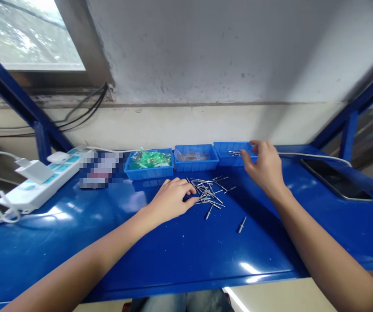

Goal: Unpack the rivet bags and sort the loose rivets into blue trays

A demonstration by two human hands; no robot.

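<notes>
The work looks partway along: a few metal rivets (pixel 234 153) lie in the right-hand blue bin (pixel 232 161) at the right of centre, while the larger share sits in a loose pile (pixel 207 193) on the blue table (pixel 173 255) in the middle of the frame, pointing every which way. One single rivet (pixel 242 225) lies apart from the pile, below and to its right. How many pieces the bin holds cannot be told, since the right hand (pixel 266 167) partly covers it. That hand is at the bin's right end, thumb and fingers parted with a clear gap, and no rivet shows between them; whether it touches the rim is unclear. The left hand (pixel 173 197) rests at the left edge of the pile, half open, fingers curled and thumb apart from the forefinger, the tips seemingly touching the nearest rivets without a visible grip on any. Left of the right-hand bin stand a middle bin (pixel 196 165) with a clear bag in it and a left bin (pixel 150 173) of green pieces.
</notes>
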